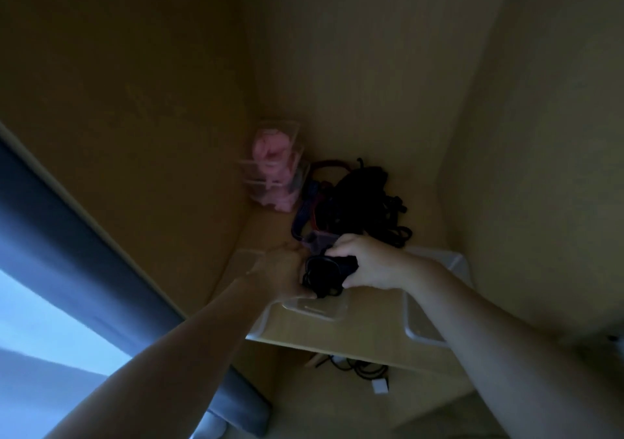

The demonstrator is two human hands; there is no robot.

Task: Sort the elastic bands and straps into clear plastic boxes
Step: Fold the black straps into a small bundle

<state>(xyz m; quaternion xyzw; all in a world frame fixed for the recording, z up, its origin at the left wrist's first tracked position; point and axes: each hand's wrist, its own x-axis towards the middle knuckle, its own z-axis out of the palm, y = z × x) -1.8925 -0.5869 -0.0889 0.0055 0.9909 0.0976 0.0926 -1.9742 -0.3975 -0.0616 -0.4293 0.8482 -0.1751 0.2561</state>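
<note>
Left hand (283, 269) and right hand (368, 263) both curl tight round black band bundle (329, 274), seemingly compacting it to fit small clear box (320, 238) behind.

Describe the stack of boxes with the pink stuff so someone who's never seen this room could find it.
Look at the wooden desk in the room's corner. At its far left corner stands a stack of clear boxes. It is the only pink-filled thing there; the pile of straps beside it and the bundle in the left hand and right hand are dark.
</note>
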